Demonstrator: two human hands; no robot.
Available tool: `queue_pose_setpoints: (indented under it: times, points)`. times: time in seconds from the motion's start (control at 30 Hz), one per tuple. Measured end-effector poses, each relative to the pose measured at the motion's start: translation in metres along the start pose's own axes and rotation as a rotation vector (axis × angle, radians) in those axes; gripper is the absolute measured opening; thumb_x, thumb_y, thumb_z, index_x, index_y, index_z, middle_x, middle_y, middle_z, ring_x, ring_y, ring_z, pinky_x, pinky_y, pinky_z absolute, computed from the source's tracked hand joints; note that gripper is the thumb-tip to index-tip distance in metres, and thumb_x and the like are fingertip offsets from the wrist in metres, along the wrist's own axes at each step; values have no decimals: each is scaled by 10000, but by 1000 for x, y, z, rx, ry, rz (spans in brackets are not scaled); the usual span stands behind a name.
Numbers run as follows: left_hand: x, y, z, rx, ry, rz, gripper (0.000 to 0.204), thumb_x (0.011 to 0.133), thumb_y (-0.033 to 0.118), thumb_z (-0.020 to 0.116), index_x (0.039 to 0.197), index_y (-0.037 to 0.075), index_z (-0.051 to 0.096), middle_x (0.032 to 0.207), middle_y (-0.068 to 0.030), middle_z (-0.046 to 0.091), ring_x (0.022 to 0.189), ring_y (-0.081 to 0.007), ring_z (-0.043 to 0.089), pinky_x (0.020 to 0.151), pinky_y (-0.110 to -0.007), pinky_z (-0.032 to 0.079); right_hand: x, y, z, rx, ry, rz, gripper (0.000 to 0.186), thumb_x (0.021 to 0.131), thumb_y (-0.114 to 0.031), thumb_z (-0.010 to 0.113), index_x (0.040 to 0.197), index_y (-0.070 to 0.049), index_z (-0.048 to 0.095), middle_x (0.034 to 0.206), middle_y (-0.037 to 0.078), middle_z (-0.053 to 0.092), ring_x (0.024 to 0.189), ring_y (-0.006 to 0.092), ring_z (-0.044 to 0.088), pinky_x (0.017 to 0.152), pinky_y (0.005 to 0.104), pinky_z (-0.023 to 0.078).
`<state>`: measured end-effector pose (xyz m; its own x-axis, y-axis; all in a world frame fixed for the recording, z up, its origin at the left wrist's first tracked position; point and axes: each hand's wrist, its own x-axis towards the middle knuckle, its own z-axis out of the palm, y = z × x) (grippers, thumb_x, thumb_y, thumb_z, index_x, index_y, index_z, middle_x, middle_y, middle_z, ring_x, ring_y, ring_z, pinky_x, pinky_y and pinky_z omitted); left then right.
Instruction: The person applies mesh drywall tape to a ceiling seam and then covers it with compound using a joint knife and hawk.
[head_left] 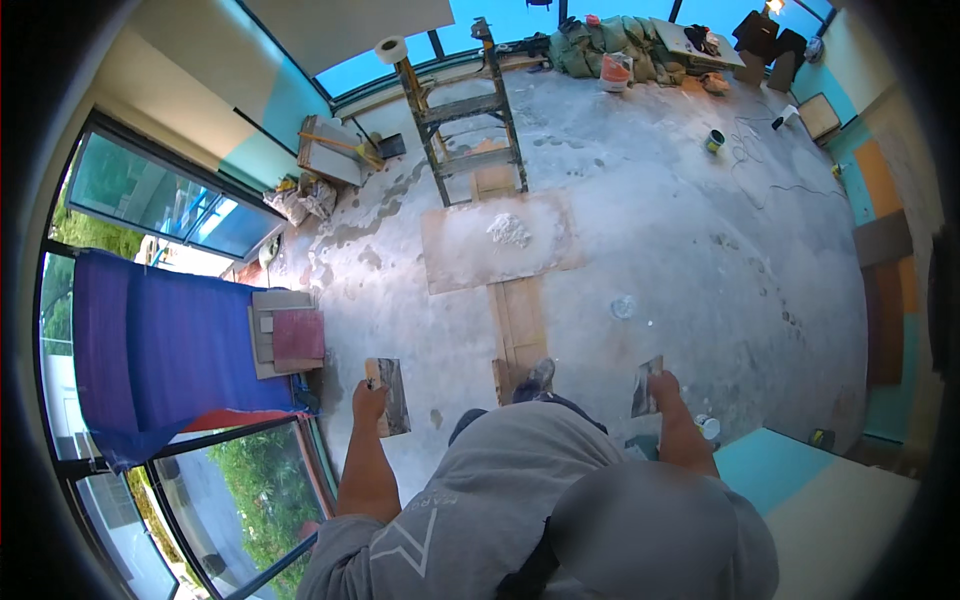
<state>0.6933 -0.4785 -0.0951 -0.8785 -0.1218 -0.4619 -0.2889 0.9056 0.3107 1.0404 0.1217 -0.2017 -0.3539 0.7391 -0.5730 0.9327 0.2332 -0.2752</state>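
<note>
My left hand (369,400) is closed around a plastering trowel (393,398) with a smeared metal blade and a light wooden-looking part. Over on the right, my right hand (664,388) grips a broad-bladed scraper (642,390), its blade also smeared. Both arms hang out to the sides of my body, and the tools are apart from each other. Ahead lies a sheet of cardboard (450,255) dusted white, with a heap of white powder (508,230) on it. One shoe (536,380) shows beside a narrow cardboard strip (518,325).
A stepladder (463,107) stands beyond the cardboard. Filled sacks (585,50) and a bucket (616,70) are by the far windows. A can (714,141) and cables lie on the dusty floor at right. Blue sheeting (170,340) covers part of the left side.
</note>
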Motion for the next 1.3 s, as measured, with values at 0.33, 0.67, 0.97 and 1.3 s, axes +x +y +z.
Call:
queue_pose_setpoints:
  times: [0.33,0.67,0.97,1.3]
  points:
    - [55,37,2,60,71,-10,483,768,362,752,1002,-43,632,981,-248,665,933,-407,641,824,-465,498,11,38,5,303,84,149,497,815,-390,662,1060,41,633,1012,272,660,953,423,642,834,462,497]
    - [180,105,89,-263,-113,-54,372,766,200,739,1043,-23,629,934,-171,673,788,-303,663,708,-433,541,-12,40,38,349,79,161,363,835,-273,652,1010,43,616,862,215,663,822,374,648,712,461,487]
    - [294,204,194,-414,-273,-191,341,793,141,716,1081,1,600,938,-161,666,786,-287,656,669,-422,533,-42,-16,54,205,-138,394,401,813,-226,636,1113,39,596,1028,256,641,983,409,621,843,463,476]
    - [429,232,357,-558,-175,-287,374,794,131,689,1122,-21,591,1001,-168,662,821,-284,645,708,-418,529,-47,-18,99,-48,-230,586,517,806,-259,640,1194,74,565,1180,315,590,1105,463,572,938,485,464]
